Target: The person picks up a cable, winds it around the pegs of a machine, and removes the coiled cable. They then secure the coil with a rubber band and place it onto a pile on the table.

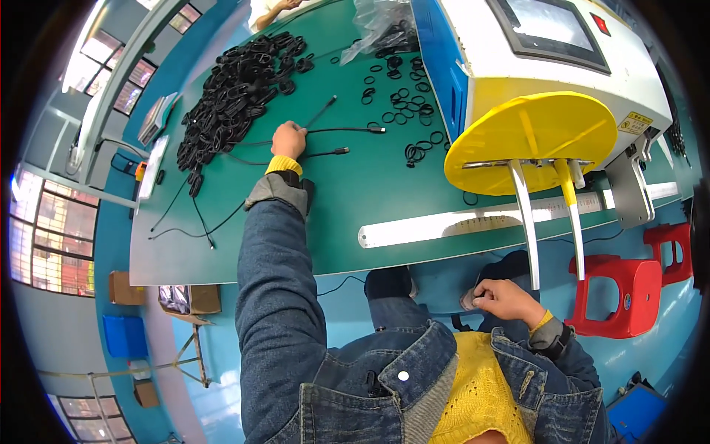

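My left hand (pixel 288 140) is reached out over the green table, its fingers closed around thin black cables. Their connector ends (pixel 376 130) stick out to the right of the fist, and other strands run off to the left. Just beyond it lies a big heap of coiled black cables (pixel 240 89). My right hand (pixel 506 302) is off the table, above my lap, with its fingers curled in; whether anything small is in them is hidden. Black rings (pixel 403 103) are scattered on the table to the right of my left hand.
A white and blue machine (pixel 547 37) with a screen and a yellow disc (pixel 532 140) stands at the right. A steel ruler (pixel 444 228) lies along the front edge. Red stools (pixel 621 296) stand at right. A clear plastic bag (pixel 377 26) and another person's hand (pixel 285 6) are at the far side.
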A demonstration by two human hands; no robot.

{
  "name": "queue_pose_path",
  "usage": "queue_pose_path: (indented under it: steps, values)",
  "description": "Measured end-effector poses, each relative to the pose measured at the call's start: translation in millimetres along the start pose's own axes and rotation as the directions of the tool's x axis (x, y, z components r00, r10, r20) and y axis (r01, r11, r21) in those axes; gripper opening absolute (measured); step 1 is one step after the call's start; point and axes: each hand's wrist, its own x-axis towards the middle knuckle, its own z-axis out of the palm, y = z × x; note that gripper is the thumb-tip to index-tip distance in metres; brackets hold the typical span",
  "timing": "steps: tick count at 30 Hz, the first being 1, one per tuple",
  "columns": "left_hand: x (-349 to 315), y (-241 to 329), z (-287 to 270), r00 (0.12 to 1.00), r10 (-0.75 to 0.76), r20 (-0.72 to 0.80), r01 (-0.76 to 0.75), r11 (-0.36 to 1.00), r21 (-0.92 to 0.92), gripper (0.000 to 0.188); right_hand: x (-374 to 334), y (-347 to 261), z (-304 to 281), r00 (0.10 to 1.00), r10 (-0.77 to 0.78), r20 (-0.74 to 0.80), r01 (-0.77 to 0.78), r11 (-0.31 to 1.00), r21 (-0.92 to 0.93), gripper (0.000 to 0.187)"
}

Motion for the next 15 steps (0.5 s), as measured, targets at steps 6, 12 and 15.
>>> queue_pose_path:
  steps: [6, 12, 15]
  values:
    - [-26.8, 1.6, -41.1, 0.796, 0.083, -0.6, -0.383, 0.836, -0.393, 0.009, -0.7, 2.2, -3.6, 0.996, -0.088, -0.027, 0.085, 0.991, -0.1, 0.022]
    - [-195.9, 53.4, -110.4, 0.573, 0.377, -0.728, -0.742, 0.617, -0.264, 0.012, -21.1, -18.3, -5.2, 0.98, -0.192, -0.043, 0.19, 0.981, -0.051, 0.025]
    - [-286.2, 96.1, -118.3, 0.498, 0.618, -0.608, -0.835, 0.53, -0.146, 0.017, -50.2, -51.1, -10.8, 0.672, -0.463, -0.578, 0.439, 0.877, -0.193, 0.027]
